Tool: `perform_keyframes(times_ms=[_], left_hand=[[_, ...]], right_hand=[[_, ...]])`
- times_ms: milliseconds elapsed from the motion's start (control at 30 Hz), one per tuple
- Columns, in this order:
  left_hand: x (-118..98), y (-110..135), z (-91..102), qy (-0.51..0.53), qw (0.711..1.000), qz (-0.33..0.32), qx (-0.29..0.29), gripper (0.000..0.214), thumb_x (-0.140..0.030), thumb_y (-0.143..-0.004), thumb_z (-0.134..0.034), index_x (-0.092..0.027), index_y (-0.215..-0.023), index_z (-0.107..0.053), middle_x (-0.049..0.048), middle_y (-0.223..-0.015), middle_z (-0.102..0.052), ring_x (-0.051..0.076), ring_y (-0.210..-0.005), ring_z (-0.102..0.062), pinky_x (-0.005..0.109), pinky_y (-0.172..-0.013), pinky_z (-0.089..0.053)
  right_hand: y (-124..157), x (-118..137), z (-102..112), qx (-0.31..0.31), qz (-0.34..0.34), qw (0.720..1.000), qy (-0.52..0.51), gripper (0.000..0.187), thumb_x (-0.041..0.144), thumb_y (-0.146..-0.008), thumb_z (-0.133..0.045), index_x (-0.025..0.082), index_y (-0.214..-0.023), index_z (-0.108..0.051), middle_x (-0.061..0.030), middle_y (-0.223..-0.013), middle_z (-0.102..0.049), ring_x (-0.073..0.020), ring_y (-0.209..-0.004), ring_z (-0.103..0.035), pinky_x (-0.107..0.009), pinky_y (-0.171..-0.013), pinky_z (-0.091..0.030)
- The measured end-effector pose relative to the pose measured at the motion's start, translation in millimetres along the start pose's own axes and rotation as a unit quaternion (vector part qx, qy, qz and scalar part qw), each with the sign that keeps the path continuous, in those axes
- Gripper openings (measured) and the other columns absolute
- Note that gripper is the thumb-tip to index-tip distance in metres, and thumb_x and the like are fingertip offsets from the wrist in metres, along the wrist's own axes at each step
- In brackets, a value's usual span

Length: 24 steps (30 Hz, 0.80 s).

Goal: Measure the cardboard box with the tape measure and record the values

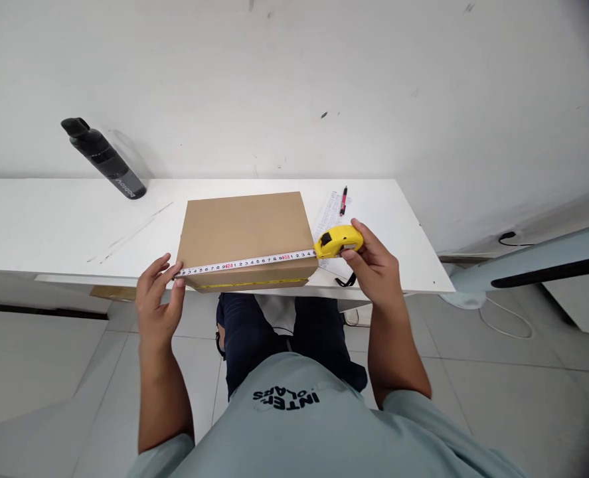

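A closed brown cardboard box [247, 226] rests on the white table in front of me, with a yellow strip along its near side. My right hand [374, 262] grips the yellow case of a tape measure [341, 240] just past the box's right edge. The white blade runs out leftward across the top of the box, close to its front edge. At the front left corner, my left hand [159, 292] pinches the blade's end between thumb and finger. A black wrist strap hangs below the case.
A black bottle [105, 159] stands at the back left by the wall. Right of the box lie a sheet of paper with writing [329, 214] and a red and black pen [344, 200]. The white table's [423, 275] right end slants toward me.
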State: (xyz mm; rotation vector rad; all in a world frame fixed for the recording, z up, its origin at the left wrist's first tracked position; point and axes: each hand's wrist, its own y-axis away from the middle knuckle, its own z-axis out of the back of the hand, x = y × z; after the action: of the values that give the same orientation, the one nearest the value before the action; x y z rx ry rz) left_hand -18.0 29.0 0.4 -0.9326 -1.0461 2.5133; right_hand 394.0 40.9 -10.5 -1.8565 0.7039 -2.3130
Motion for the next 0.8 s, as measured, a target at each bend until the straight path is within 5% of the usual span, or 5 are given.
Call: perform_keyframes(times_ms=[800], left_hand=[[-2.2,-1.4,-5.2,-0.011,0.999,0.040,-0.031,0.023,-0.036,-0.100,-0.065,-0.025,-0.117,-0.074,0.0086,-0.128,-0.072,0.023,-0.121,-0.068,0.047,-0.110,-0.053]], right_hand=[[4.4,-12.3,7.0,0.042,-0.002,0.999,0.006,0.062,0.052,-0.094,-0.069,0.033,-0.152,-0.056,-0.0066,-0.146,-0.066,-0.0289,-0.128,-0.067,-0.056,-0.116,-0.051]])
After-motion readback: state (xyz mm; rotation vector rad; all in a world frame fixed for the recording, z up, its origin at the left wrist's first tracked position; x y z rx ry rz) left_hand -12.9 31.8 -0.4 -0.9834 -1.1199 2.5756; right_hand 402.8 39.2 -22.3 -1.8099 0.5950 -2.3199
